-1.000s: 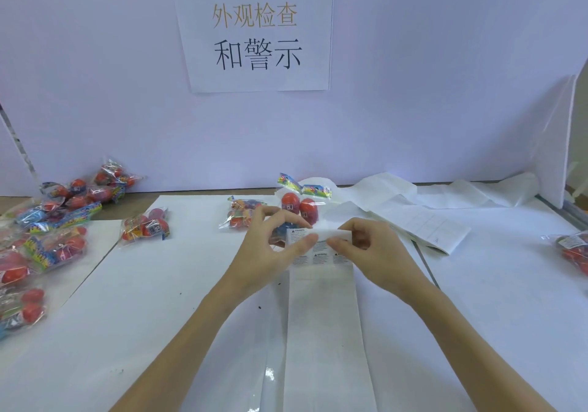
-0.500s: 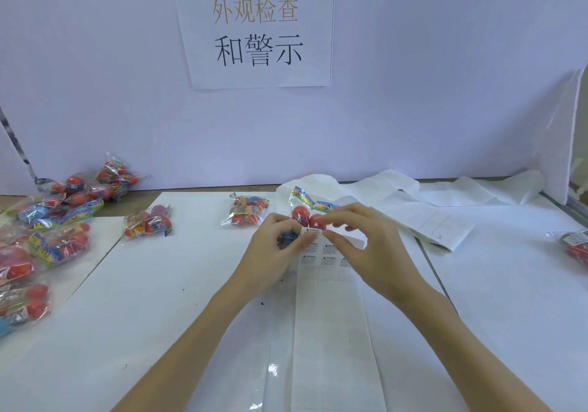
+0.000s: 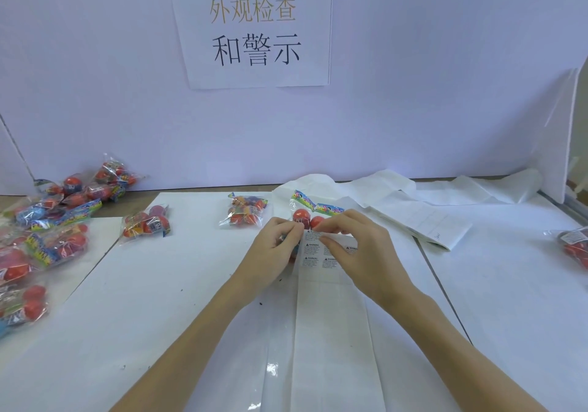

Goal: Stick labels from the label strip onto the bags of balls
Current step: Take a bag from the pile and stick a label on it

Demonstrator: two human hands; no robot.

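Note:
A white label strip (image 3: 331, 309) runs from the table's near edge up the middle, with printed warning labels (image 3: 313, 254) at its far end. My left hand (image 3: 273, 249) pinches the strip's far left edge. My right hand (image 3: 359, 249) pinches a label at the strip's top with thumb and forefinger. Just behind my fingers lies a clear bag of red balls (image 3: 307, 216) with a coloured header; its near part is hidden by my hands. Another bag (image 3: 245, 212) lies to its left.
Several bags of balls (image 3: 47, 230) are piled at the left, one bag (image 3: 146, 225) apart from them. A labelled bag (image 3: 576, 246) sits at the right edge. Spent backing paper (image 3: 423, 217) trails toward the back right. A white wall with a sign (image 3: 254, 29) closes the back.
Both hands and the strip's far end have moved away from me toward the bag of red balls. My right fingers now pinch at the strip's top edge.

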